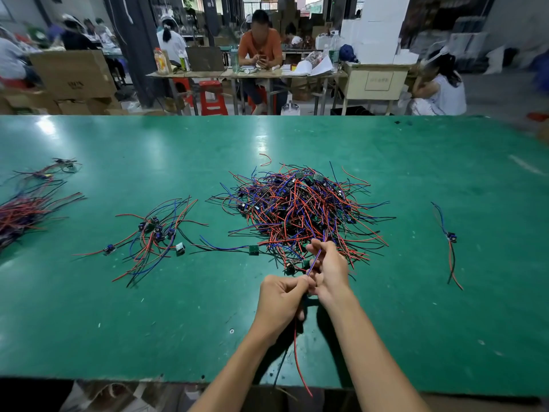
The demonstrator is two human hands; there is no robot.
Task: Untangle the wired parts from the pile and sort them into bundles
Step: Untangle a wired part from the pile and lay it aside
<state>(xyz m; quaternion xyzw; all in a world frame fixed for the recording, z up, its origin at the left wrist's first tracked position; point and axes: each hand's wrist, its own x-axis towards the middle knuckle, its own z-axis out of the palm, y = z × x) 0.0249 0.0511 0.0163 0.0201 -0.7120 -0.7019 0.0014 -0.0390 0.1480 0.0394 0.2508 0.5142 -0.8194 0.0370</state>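
A big tangled pile [300, 212] of red, blue and black wired parts lies in the middle of the green table [118, 322]. At its near edge my right hand [331, 270] pinches a blue wire [314, 261] that runs up between its fingers. My left hand [280, 301] grips a wired part just left of it; a red wire [298, 358] and a black one hang down from that fist past the table's front edge. The two hands touch. A loose bundle [157, 236] of sorted parts lies to the left, and a denser one [20, 215] at the far left edge.
A single wired part [450, 239] lies alone on the right. One part with a green board [253, 250] sits between the bundle and the pile. Beyond the table's far edge, people sit at desks among cardboard boxes and red stools.
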